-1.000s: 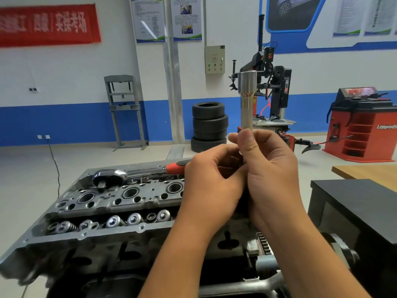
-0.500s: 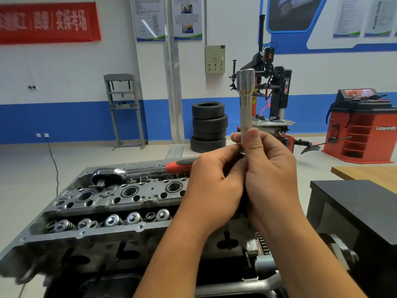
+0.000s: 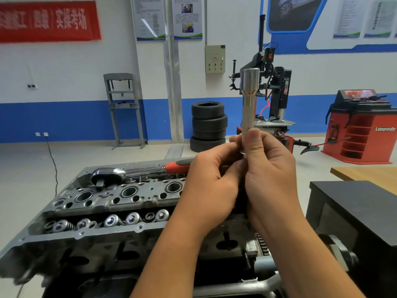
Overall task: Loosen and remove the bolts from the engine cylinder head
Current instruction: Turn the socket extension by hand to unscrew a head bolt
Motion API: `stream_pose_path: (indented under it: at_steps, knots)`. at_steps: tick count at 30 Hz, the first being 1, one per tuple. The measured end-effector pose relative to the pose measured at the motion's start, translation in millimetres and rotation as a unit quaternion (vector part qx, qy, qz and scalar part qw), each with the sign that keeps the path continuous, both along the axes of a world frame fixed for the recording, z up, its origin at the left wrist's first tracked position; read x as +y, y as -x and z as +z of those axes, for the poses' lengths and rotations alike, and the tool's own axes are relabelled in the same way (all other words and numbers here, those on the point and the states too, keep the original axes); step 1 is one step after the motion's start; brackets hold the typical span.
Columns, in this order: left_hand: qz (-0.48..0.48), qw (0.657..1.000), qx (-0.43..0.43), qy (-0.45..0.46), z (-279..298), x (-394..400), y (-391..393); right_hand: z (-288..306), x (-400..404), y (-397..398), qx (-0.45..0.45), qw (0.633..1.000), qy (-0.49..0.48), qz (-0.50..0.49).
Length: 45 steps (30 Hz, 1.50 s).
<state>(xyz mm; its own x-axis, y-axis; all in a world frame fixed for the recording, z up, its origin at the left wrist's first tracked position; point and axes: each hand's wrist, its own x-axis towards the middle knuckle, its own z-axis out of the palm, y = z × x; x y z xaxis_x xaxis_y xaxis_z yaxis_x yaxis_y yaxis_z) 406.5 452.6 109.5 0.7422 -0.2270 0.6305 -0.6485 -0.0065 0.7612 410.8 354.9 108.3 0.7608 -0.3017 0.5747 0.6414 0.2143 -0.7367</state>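
Far left, on the back wall: a red banner (image 3: pixel 46 21) with white characters, above a blue wall stripe. A grey metal frame (image 3: pixel 124 110) stood on the floor against the wall.

Foreground left: the cylinder head (image 3: pixel 103 203) lay on its stand, tilted toward the camera, with round bores in the upper row and a row of valve springs (image 3: pixel 111 220) in the trough below. A ratchet wrench (image 3: pixel 133 172) rested across the far edge of the head, chrome head to the left, red-and-black handle pointing right, its end hidden behind the left hand.

Centre: both hands were raised above the right end of the cylinder head, well clear of it. The left hand (image 3: pixel 211 183) was curled, its fingertips meeting the lower part of a long steel socket (image 3: pixel 249 102); what exactly the fingers pinched was hidden by the right hand. The right hand (image 3: pixel 268 168) gripped the socket's lower end, thumb pressed up along the shaft. The socket stood upright, wider end at the top, most of its length projecting above the grip. No bolt could be made out in or below the socket; the lower end was covered by the fingers.

Behind: a stack of tyres (image 3: pixel 208 125) and a tyre changer (image 3: pixel 272 93).

Right: a red balancing machine (image 3: pixel 361 130), a wooden tabletop corner (image 3: pixel 365 173), and a black cabinet (image 3: pixel 354 214) just beside the right forearm.
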Motion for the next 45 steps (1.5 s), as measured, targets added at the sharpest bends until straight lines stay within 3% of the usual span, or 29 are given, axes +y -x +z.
stream_pose_path:
  at_steps: [7,14,21,27,35,40,45]
  knots:
    - [0.022,0.999,0.010,0.023,-0.4,-0.2,-0.8,0.8,-3.2,2.4,-0.003,0.999,-0.044,0.020]
    - [-0.003,1.000,0.013,-0.026,1.5,0.2,1.0,0.5,-1.1,-0.3,0.003,1.000,-0.009,0.015]
    - [0.052,0.999,0.005,0.001,-3.3,-3.0,-2.7,1.9,-3.0,1.2,0.010,0.996,-0.071,0.061]
    - [0.022,0.997,-0.025,-0.072,0.7,-2.2,2.9,0.6,-4.0,1.8,-0.019,0.999,-0.038,0.009]
    - [0.096,0.995,0.001,-0.004,-3.7,-5.1,-1.5,0.9,-2.7,2.5,-0.008,0.999,-0.049,0.017]
    - [0.008,0.999,-0.017,-0.033,0.3,-1.5,2.8,-0.3,-1.7,-0.6,-0.004,0.998,0.000,-0.058]
    - [0.049,0.999,-0.007,-0.001,-2.4,-5.3,-0.4,2.1,-2.5,0.9,0.014,0.999,-0.047,-0.016]
